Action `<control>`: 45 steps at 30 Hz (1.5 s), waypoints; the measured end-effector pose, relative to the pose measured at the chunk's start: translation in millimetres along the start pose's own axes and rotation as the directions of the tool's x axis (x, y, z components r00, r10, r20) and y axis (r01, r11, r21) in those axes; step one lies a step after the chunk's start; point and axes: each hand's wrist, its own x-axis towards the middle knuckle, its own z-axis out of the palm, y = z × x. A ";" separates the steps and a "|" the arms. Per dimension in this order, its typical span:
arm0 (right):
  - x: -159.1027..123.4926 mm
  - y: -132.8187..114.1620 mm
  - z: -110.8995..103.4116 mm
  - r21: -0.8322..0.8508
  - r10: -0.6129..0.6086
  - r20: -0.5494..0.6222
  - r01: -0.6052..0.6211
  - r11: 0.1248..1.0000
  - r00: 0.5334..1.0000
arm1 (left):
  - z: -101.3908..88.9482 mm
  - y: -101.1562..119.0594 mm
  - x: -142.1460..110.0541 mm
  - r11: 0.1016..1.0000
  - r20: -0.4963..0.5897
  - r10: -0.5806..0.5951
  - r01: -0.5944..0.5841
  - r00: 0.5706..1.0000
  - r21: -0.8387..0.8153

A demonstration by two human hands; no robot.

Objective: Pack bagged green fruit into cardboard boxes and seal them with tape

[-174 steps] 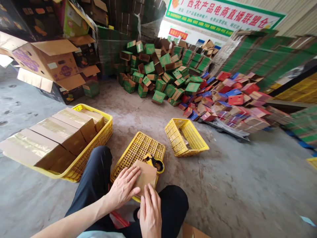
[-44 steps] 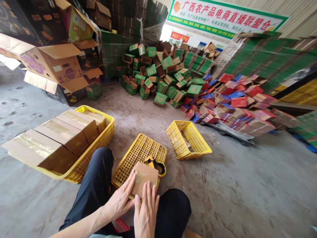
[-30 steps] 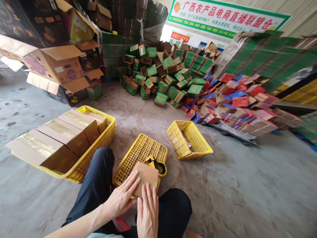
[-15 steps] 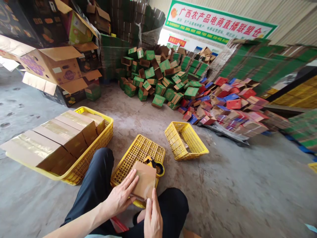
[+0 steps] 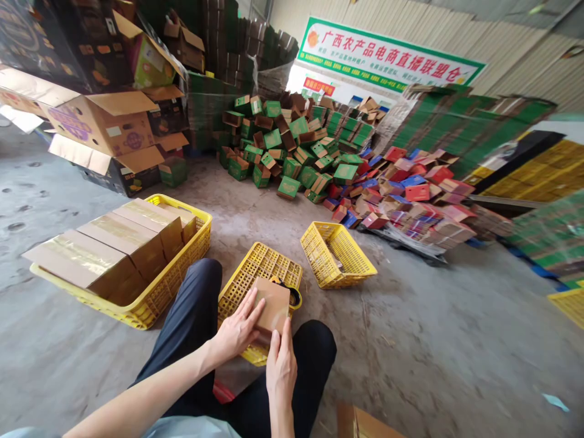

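A small brown cardboard box (image 5: 272,303) sits on an upturned yellow plastic crate (image 5: 274,263) between my knees. My left hand (image 5: 238,327) lies across the box's left side, its fingers stretched over the top face. At the near right corner, my right hand (image 5: 280,359) grips the box with thumb and fingers. Just behind the box, partly covered by it, is a yellow-and-black tape dispenser (image 5: 294,297). The box's underside is hidden.
To the left stands a yellow basket (image 5: 150,304) holding several taped cardboard boxes (image 5: 121,237). Another yellow basket (image 5: 340,277) is ahead on the right. Brown cardboard (image 5: 365,423) lies at the bottom edge. Green cartons (image 5: 289,185) and red cartons (image 5: 417,191) are heaped farther back.
My left fingers have moved farther over the box top. Both hands stay on the box. The view has shifted slightly, bringing more of the cardboard at the bottom right into sight.
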 end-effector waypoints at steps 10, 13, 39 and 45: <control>3.6 7.8 1.3 -0.005 -0.044 -0.084 0.043 0.999 0.995 | 12.1 -1.2 2.9 0.993 -0.107 0.047 -0.059 0.993 -0.106; 8.0 19.4 -0.3 0.004 -0.029 -0.064 0.029 1.000 0.998 | 13.8 -3.3 3.8 0.985 -0.104 0.057 -0.073 0.993 -0.158; 23.9 23.4 -2.4 0.109 -0.032 -0.065 0.039 0.993 0.997 | 0.5 -11.1 -6.1 0.881 -0.068 -0.031 -0.005 0.997 -0.473; 45.4 -43.8 7.5 -0.120 -0.413 0.185 0.438 0.891 0.892 | 13.2 -19.0 -10.5 0.869 -0.082 -0.013 -0.030 0.997 -0.494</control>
